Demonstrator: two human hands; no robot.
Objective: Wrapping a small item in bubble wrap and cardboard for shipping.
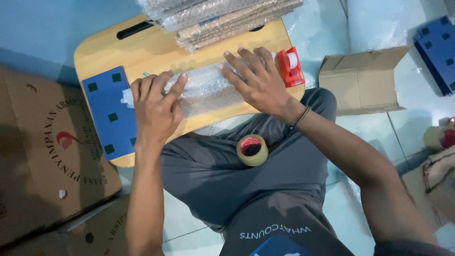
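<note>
Tape roll (252,150) is lying on the lap, near the desk (142,52).
Left hand (154,106) and right hand (256,78), both open flat, are pressing the bubble-wrapped parcel (208,87).

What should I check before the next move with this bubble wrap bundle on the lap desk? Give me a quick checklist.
1. Left hand flat on the bubble-wrapped bundle: ok.
2. Right hand pressing its other end: ok.
3. Red tape dispenser beside the right hand: ok.
4. Tape roll resting on the lap: ok.
5. Wrap edge sealed: cannot tell.
6. Wooden lap desk steady: cannot tell.
</note>
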